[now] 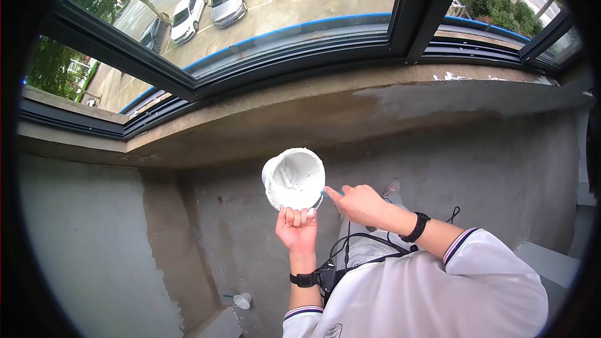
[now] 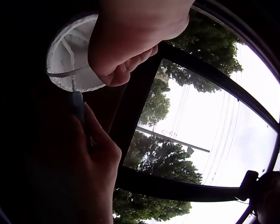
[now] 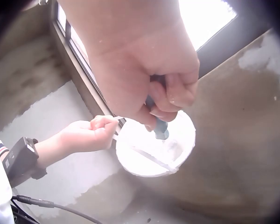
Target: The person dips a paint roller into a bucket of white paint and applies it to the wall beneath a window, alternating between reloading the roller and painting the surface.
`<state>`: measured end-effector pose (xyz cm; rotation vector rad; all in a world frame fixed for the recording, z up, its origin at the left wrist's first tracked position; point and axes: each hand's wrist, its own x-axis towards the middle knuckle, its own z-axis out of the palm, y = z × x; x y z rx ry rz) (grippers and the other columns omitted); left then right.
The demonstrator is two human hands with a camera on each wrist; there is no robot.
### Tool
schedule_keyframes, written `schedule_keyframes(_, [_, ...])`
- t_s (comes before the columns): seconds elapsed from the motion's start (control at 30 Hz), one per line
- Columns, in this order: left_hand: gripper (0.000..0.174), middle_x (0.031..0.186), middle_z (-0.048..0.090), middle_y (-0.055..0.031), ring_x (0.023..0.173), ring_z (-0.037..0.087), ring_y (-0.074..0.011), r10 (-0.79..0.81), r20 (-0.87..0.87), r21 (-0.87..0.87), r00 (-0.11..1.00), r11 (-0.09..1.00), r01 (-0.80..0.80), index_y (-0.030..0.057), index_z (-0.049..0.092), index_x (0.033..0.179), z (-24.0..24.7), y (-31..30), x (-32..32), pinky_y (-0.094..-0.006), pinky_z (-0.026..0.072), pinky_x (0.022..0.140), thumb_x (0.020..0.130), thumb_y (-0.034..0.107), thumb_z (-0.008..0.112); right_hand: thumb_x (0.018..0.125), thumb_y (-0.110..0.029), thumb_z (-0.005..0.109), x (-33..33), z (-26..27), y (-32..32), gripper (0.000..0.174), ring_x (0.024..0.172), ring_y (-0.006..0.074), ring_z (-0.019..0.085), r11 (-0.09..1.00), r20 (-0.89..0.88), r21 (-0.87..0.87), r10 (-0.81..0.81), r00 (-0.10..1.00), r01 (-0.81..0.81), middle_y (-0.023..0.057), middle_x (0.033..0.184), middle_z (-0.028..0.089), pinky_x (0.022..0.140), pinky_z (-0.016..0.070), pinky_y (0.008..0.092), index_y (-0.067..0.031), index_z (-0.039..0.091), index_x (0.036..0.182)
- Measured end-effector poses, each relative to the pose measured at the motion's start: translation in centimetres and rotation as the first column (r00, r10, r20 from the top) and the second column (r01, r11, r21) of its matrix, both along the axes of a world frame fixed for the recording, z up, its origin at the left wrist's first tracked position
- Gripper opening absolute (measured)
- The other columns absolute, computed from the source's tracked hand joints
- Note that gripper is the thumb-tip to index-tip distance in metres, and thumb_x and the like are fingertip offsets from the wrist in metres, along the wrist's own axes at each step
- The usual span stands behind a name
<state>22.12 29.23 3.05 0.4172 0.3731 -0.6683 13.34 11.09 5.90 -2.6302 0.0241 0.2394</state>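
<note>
A white bucket (image 1: 269,176) coated inside with thick white paste is held up in front of the body, its mouth tilted toward the head camera. My left hand (image 1: 297,228) grips it at the near rim, fingers curled. Just right of the bucket, my right hand (image 1: 363,203) grips the blue handle (image 3: 161,129) of a tool. In the left wrist view, the tool's thin, white-smeared shaft (image 2: 73,83) runs from the handle past the rim into the bucket. The tool's working end cannot be made out among the paste.
On the floor at lower left lies a small white cup (image 1: 243,301) with a blue stick beside it. Dark-framed windows (image 1: 300,56) and a concrete sill (image 1: 250,97) stand ahead. Patchy white coating covers the left wall (image 1: 87,231). Black cables (image 1: 369,236) hang at the waist.
</note>
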Motion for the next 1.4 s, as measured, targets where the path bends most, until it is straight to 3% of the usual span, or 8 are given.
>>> schedule_keyframes(0.13, [0.046,0.049,0.015,0.0058,0.049,0.015,-0.0114,-0.008,-0.075,-0.132,0.997,0.991,-0.002,0.0169,0.028,0.056,1.5,1.6,0.4,-0.0301,0.0243,0.059,0.101,0.026,0.031,0.089,-0.017,0.06,-0.3,0.8,-1.4,0.04,0.064,0.0348,0.063,0.984,0.039,0.172,-0.061,0.997,0.054,0.016,0.075,0.061,0.057,0.0514,0.0446,-0.0065,0.057,0.128])
schedule_keyframes(0.43, [0.047,0.049,0.018,0.0057,0.048,0.016,-0.0112,-0.067,-0.073,-0.121,0.995,0.991,0.058,0.0168,0.028,0.055,2.1,1.9,-1.0,-0.0303,0.0243,0.058,0.101,0.027,0.03,0.091,-0.022,0.06,-1.8,-1.5,1.5,0.038,0.061,0.0348,0.062,0.926,0.148,0.372,-0.12,0.982,0.057,0.0162,0.073,0.06,0.056,0.0512,0.0443,-0.0083,0.057,0.127])
schedule_keyframes(0.57, [0.047,0.049,0.017,0.0052,0.048,0.016,-0.0112,-0.053,-0.008,-0.021,0.999,0.998,0.052,0.0169,0.028,0.055,2.5,2.4,-0.6,-0.0312,0.0261,0.059,0.101,0.027,0.031,0.089,-0.018,0.059,-2.5,-1.2,2.4,0.041,0.057,0.0321,0.06,0.949,0.107,0.277,-0.183,0.977,0.147,0.0139,0.07,0.059,0.053,0.0506,0.0438,-0.0117,0.056,0.129])
schedule_keyframes(0.63, [0.048,0.049,0.017,0.0047,0.048,0.016,-0.0114,0.007,0.169,0.127,0.986,0.992,-0.029,0.0169,0.027,0.054,1.9,3.2,0.2,-0.0324,0.0287,0.061,0.101,0.027,0.033,0.086,-0.013,0.057,-2.6,-1.7,2.6,0.046,0.056,0.0324,0.061,0.98,0.058,0.099,-0.176,0.983,0.17,0.015,0.071,0.06,0.052,0.0513,0.0436,-0.0145,0.055,0.132])
schedule_keyframes(0.73, [0.047,0.05,0.017,0.0045,0.05,0.016,-0.0115,0.119,0.269,0.215,0.956,0.96,-0.18,0.0171,0.026,0.056,1.7,3.1,1.1,-0.0332,0.0307,0.065,0.1,0.027,0.035,0.076,-0.008,0.058,-2.4,-1.5,2.5,0.06,0.061,0.0309,0.066,0.985,-0.013,0.069,-0.155,0.988,0.155,0.0174,0.073,0.062,0.055,0.054,0.0431,-0.0094,0.052,0.135])
schedule_keyframes(0.8, [0.045,0.051,0.016,0.0042,0.053,0.016,-0.012,0.188,0.359,0.295,0.914,0.906,-0.302,0.0169,0.025,0.058,1.6,2.8,1.6,-0.0332,0.0299,0.068,0.1,0.026,0.038,0.076,-0.008,0.059,-2.4,-1.2,3.4,0.059,0.061,0.0305,0.066,0.988,-0.011,0.042,-0.15,0.989,0.151,0.0169,0.072,0.063,0.054,0.0541,0.0422,-0.008,0.053,0.135])
schedule_keyframes(1.1, [0.045,0.054,0.017,0.0036,0.054,0.016,-0.0122,0.226,0.4,0.261,0.888,0.901,-0.346,0.016,0.024,0.059,0.6,1.8,2.2,-0.0323,0.0264,0.064,0.1,0.026,0.041,0.074,-0.01,0.063,-2.0,0.2,3.0,0.062,0.061,0.029,0.067,0.994,0.019,-0.049,-0.095,0.995,0.096,0.0151,0.07,0.065,0.053,0.0547,0.0392,0.0062,0.049,0.132])
schedule_keyframes(1.4, [0.045,0.053,0.02,0.0039,0.049,0.02,-0.0102,0.065,0.294,0.328,0.953,0.93,-0.165,0.0153,0.031,0.063,-1.5,1.4,3.8,-0.0297,0.0271,0.058,0.103,0.034,0.039,0.09,-0.021,0.059,-5.8,2.5,-0.9,0.041,0.068,0.0376,0.065,0.936,-0.012,0.286,-0.212,0.977,0.207,0.0208,0.075,0.065,0.062,0.0527,0.0475,-0.0046,0.054,0.128])
